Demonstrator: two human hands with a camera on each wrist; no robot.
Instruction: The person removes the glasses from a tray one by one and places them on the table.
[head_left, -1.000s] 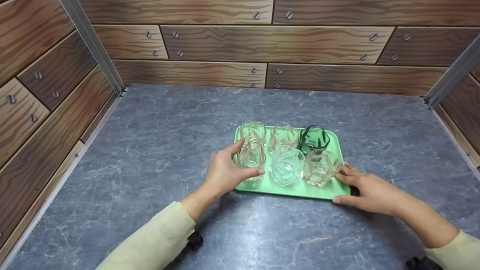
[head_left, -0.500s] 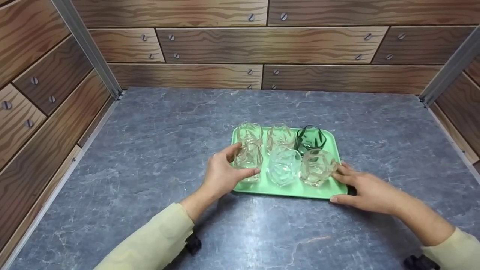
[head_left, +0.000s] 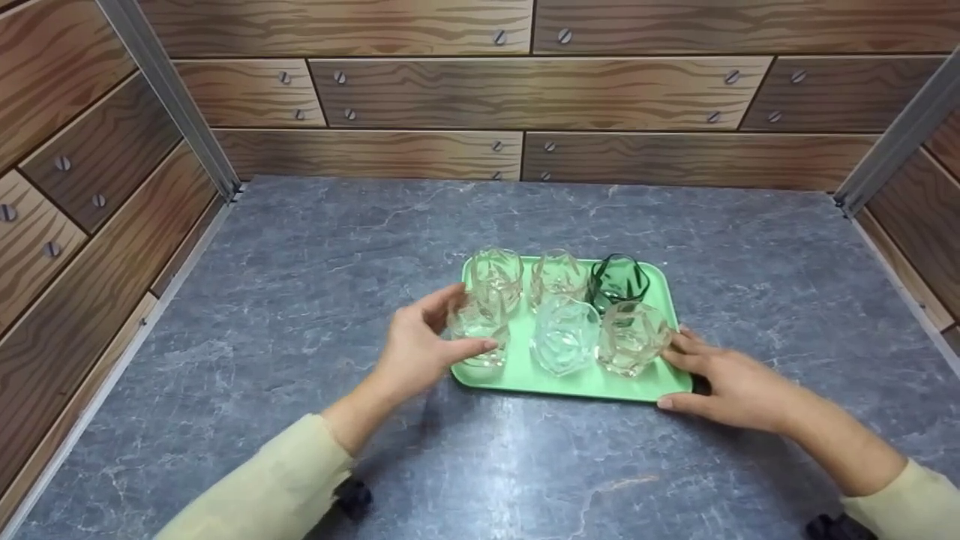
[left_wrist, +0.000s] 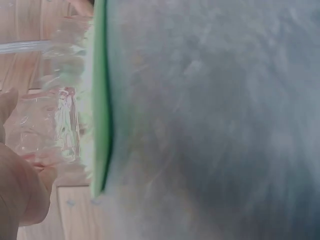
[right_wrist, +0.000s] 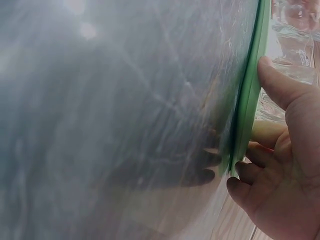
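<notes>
My left hand (head_left: 420,346) holds a clear faceted glass (head_left: 478,341) at the front left of a green tray (head_left: 581,385), thumb in front and fingers behind. In the left wrist view this glass (left_wrist: 42,122) is upright beside the tray's edge; whether its base touches the tray, I cannot tell. At the tray's front right corner, my right hand (head_left: 739,386) grips the rim, its thumb (right_wrist: 280,85) on the front edge and its fingers round the side. Close to those fingers stands another clear glass (head_left: 631,345).
More glasses share the tray: a pale bluish one (head_left: 564,341) at front centre, two clear ones (head_left: 496,274) at back left and centre, and a dark one (head_left: 619,283) at back right. Wood-patterned walls (head_left: 420,94) border the grey marbled table (head_left: 337,247).
My left hand has moved left with the front left glass, away from the pale bluish one. My right hand keeps its place at the tray's corner. The head view has shifted slightly.
</notes>
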